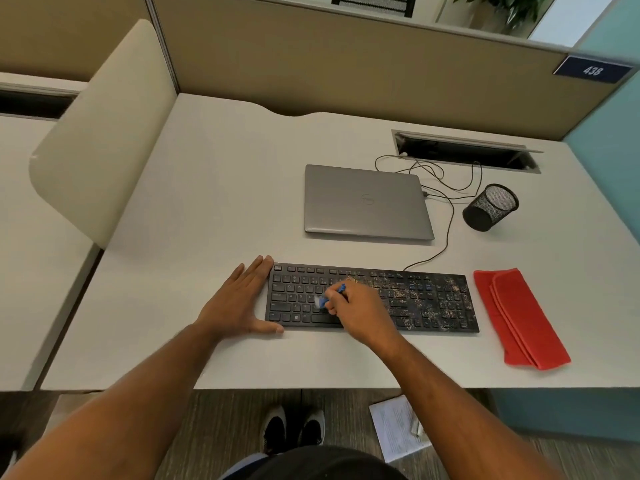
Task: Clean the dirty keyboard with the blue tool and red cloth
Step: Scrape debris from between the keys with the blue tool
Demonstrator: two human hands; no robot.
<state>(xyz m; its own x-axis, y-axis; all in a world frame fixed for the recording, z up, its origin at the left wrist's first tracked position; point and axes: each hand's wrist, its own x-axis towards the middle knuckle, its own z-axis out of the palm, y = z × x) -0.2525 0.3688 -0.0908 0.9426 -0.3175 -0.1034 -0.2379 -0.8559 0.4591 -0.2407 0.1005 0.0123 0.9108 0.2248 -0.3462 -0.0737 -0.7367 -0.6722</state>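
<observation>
A black keyboard [429, 303] lies near the desk's front edge, its middle and right keys speckled with pale crumbs while the left keys look cleaner. My right hand [360, 311] grips a small blue tool [327, 297] with a whitish tip, held against the left-middle keys. My left hand [240, 301] lies flat on the desk with straight fingers, pressed against the keyboard's left end. A folded red cloth [519, 317] rests on the desk just right of the keyboard, untouched.
A closed grey laptop [365, 202] sits behind the keyboard. A black mesh cup [490, 207] lies tipped at the back right, beside loose cables [446, 188] and a cable hatch [465, 150]. A paper sheet [398, 427] lies on the floor.
</observation>
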